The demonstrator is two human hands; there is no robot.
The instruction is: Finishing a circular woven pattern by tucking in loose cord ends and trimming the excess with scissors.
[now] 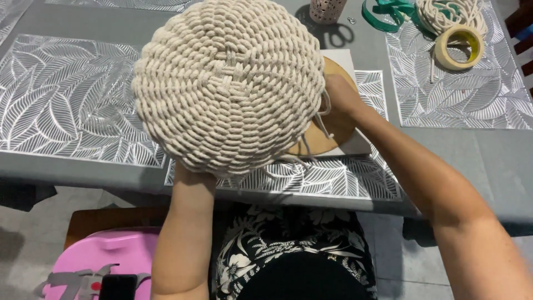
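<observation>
A round, domed piece woven from thick cream rope [229, 83] is held up over the table with its woven bottom facing me. My left hand [191, 173] is hidden behind its lower edge; only the wrist shows. At the woven piece's right rim, my right hand [340, 94] holds on, fingers out of sight. A few loose rope ends [321, 119] hang near that hand. Behind the weave lies a round wooden disc [333, 130] on a white board [361, 145].
Silver leaf-pattern placemats [66, 100] cover a grey table [477, 155]. At the back right lie a tape roll [458, 46], a coil of cream rope [449, 13], green ribbon [388, 12] and a patterned cup [326, 10]. A pink seat [105, 255] stands lower left.
</observation>
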